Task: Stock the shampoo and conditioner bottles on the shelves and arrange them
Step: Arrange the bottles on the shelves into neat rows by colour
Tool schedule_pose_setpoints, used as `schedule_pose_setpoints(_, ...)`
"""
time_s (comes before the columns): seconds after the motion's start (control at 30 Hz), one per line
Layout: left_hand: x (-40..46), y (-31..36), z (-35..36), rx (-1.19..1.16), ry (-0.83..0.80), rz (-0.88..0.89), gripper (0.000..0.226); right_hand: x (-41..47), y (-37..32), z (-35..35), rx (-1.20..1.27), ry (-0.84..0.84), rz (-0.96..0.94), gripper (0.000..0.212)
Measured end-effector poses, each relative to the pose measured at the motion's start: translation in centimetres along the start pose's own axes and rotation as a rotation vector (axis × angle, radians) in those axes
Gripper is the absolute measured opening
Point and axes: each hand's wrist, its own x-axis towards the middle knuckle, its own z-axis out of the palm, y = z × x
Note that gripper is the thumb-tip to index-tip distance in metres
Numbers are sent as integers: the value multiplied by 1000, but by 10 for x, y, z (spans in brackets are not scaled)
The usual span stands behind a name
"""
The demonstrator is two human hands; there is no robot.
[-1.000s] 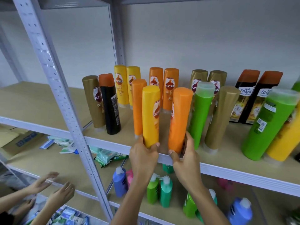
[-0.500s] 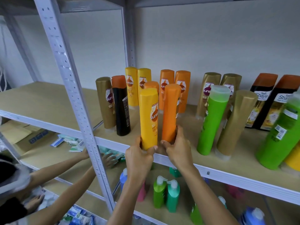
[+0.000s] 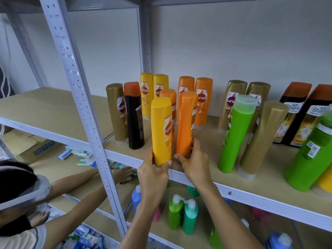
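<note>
The left hand (image 3: 152, 174) gripped a glossy yellow Sunsilk bottle (image 3: 161, 130); at three o'clock, the right hand (image 3: 195, 163) clasped an orange Sunsilk bottle (image 3: 186, 123).

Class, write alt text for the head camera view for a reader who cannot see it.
A left hand grips a yellow bottle and a right hand an orange bottle at the front of a shelf of assorted bottles.

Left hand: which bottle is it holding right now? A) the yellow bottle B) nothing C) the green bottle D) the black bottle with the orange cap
A: the left hand has its grip round the base of the yellow bottle at the shelf's front edge, while the right hand holds the orange bottle beside it.
</note>
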Motion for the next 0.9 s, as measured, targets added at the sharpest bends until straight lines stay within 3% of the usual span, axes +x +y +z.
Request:
schedule_pose_setpoints(0.2,5,-1,-1,0,46,13,32,0,5,-4,20,-28,-35,72)
schedule_pose_setpoints(0.47,16,-4,-1,19,73,-24,49,1,11,-3,121,-62,0,73)
schedule_pose_setpoints(0.57,21,-8,-5,41,85,-33,52,-15,13,-2,161,77,-35,71)
schedule_pose_setpoints(0.7,31,-16,-16,62,101,-68,46,-47,9,8,252,243,-175,52)
schedule_pose_setpoints(0.9,50,-36,-52,34,104,-96,35,-56,-23,60,286,16,-213,41)
